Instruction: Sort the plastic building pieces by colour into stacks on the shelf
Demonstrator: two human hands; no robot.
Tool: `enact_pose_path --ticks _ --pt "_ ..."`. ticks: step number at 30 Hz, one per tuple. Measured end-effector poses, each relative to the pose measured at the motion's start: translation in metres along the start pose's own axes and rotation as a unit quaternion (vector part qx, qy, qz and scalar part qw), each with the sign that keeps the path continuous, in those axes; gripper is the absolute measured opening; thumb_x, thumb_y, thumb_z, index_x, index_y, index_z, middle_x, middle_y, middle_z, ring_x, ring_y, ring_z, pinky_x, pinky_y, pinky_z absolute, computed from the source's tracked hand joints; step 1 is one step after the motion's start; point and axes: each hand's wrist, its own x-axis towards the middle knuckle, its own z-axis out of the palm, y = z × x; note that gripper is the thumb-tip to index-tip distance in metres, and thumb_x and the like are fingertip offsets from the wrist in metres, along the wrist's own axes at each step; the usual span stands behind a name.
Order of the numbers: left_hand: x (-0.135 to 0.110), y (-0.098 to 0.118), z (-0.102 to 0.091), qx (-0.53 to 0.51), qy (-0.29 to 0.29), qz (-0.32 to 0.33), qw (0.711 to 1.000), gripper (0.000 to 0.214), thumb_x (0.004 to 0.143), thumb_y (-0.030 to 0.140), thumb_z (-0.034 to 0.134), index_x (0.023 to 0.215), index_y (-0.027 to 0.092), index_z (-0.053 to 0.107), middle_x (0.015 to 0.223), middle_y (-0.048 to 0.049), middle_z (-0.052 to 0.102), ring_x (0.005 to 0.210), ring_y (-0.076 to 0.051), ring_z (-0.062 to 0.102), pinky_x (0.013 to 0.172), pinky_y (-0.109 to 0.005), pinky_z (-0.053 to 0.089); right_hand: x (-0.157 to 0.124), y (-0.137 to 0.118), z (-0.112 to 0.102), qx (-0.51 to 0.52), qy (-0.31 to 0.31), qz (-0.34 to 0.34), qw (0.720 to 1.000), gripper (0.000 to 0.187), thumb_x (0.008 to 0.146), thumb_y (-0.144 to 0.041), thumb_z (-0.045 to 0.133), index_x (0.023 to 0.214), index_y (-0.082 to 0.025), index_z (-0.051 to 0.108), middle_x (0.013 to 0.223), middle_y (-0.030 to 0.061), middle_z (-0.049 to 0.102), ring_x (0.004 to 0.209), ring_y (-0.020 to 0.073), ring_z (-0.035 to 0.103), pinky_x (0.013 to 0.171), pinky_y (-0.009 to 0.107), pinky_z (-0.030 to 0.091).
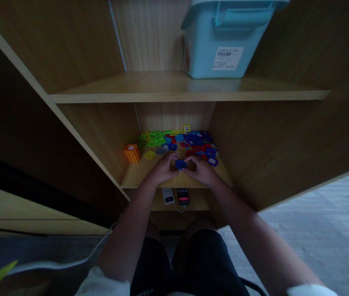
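Note:
Between my two hands is a small stack of blue plastic building pieces point(180, 164), held just above the shelf board point(145, 174). My left hand point(166, 168) pinches its left side with curled fingers. The right side is gripped by my right hand point(201, 169), thumb and fingers closed. Behind them lie loose pieces: a green pile point(152, 139), blue pieces point(197, 139) and red pieces point(191, 152). A yellow round piece point(150, 154) lies left of my left hand. An orange stack of pieces point(132, 153) stands at the shelf's left side.
A light blue lidded bin point(223, 41) stands on the upper shelf point(150, 88). Below my hands, a phone point(183, 196) and a white device point(168, 196) with a cable lie on a lower shelf. Cabinet walls point(269, 144) close in on both sides.

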Motion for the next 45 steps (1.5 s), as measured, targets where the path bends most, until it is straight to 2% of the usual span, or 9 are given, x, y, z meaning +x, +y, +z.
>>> enact_pose_path --ticks 7,11,16,24,28,32,37,42,45 --pt "-0.001 0.001 -0.001 -0.009 0.008 0.007 1.000 0.067 0.079 0.019 0.083 0.141 0.025 0.057 0.133 -0.0120 0.071 0.129 -0.030 0.068 0.117 -0.053 0.050 0.001 -0.001 -0.002 0.008 0.015 -0.007 1.000 0.027 0.095 -0.045 0.075 0.115 -0.029 0.067 0.115 0.0055 0.076 0.111 0.0280 0.071 0.099 0.045 0.056" --pt "0.001 -0.001 -0.001 -0.030 0.030 0.004 0.999 0.063 0.081 0.022 0.082 0.139 0.025 0.057 0.136 -0.0134 0.070 0.131 -0.030 0.066 0.120 -0.055 0.048 0.003 0.000 -0.005 -0.035 0.087 0.002 0.996 0.021 0.103 -0.044 0.063 0.113 -0.027 0.069 0.119 0.0094 0.074 0.114 0.0303 0.069 0.104 0.049 0.054" --pt "0.007 -0.011 0.000 -0.071 0.097 -0.021 0.993 0.043 0.089 0.024 0.072 0.130 0.024 0.059 0.130 -0.0114 0.070 0.129 -0.027 0.066 0.121 -0.056 0.047 0.014 0.015 -0.003 -0.162 0.162 0.079 0.970 0.031 0.106 -0.045 0.054 0.114 -0.022 0.074 0.142 0.0176 0.068 0.131 0.0394 0.059 0.114 0.065 0.045" --pt "0.010 -0.024 0.003 -0.123 0.122 -0.018 0.985 0.040 0.083 0.020 0.072 0.122 0.025 0.062 0.121 -0.0074 0.072 0.121 -0.023 0.069 0.117 -0.054 0.050 0.056 0.060 0.000 -0.198 0.107 0.121 0.967 0.041 0.106 -0.048 0.047 0.108 -0.022 0.080 0.158 0.0161 0.059 0.153 0.0413 0.041 0.126 0.077 0.025" --pt "0.011 -0.026 0.004 -0.123 0.117 -0.028 0.985 0.039 0.085 0.021 0.070 0.123 0.024 0.062 0.120 -0.0076 0.072 0.119 -0.022 0.069 0.115 -0.053 0.052 0.069 0.075 -0.005 -0.228 0.056 0.153 0.960 0.041 0.106 -0.044 0.048 0.105 -0.022 0.082 0.159 0.0163 0.059 0.154 0.0447 0.040 0.125 0.079 0.024" --pt "0.011 -0.023 0.004 -0.122 0.111 -0.046 0.985 0.038 0.085 0.019 0.070 0.123 0.022 0.062 0.119 -0.0087 0.072 0.118 -0.022 0.069 0.112 -0.051 0.054 0.073 0.078 -0.011 -0.255 0.018 0.146 0.956 0.037 0.106 -0.040 0.050 0.107 -0.021 0.082 0.159 0.0154 0.059 0.149 0.0435 0.048 0.124 0.075 0.031" --pt "0.012 -0.020 0.003 -0.144 0.121 -0.054 0.981 0.035 0.085 0.021 0.070 0.119 0.022 0.063 0.118 -0.0084 0.072 0.116 -0.022 0.070 0.111 -0.050 0.054 0.073 0.075 -0.018 -0.235 0.045 0.115 0.964 0.037 0.102 -0.032 0.053 0.125 -0.015 0.076 0.157 0.0200 0.060 0.145 0.0388 0.054 0.127 0.058 0.039" --pt "0.012 -0.023 0.003 -0.177 0.137 -0.064 0.973 0.035 0.084 0.019 0.072 0.118 0.023 0.064 0.114 -0.0058 0.074 0.112 -0.021 0.071 0.107 -0.046 0.057 0.064 0.061 -0.023 -0.165 0.127 0.088 0.974 0.045 0.101 -0.029 0.049 0.133 -0.009 0.073 0.155 0.0222 0.061 0.145 0.0351 0.057 0.129 0.051 0.041" --pt "0.014 -0.025 0.002 -0.186 0.143 -0.083 0.969 0.034 0.083 0.017 0.074 0.116 0.022 0.066 0.111 -0.0055 0.075 0.109 -0.021 0.071 0.109 -0.047 0.056 0.050 0.047 -0.019 -0.074 0.189 0.071 0.977 0.043 0.102 -0.036 0.051 0.132 -0.016 0.075 0.152 0.0178 0.064 0.140 0.0325 0.061 0.127 0.052 0.045"
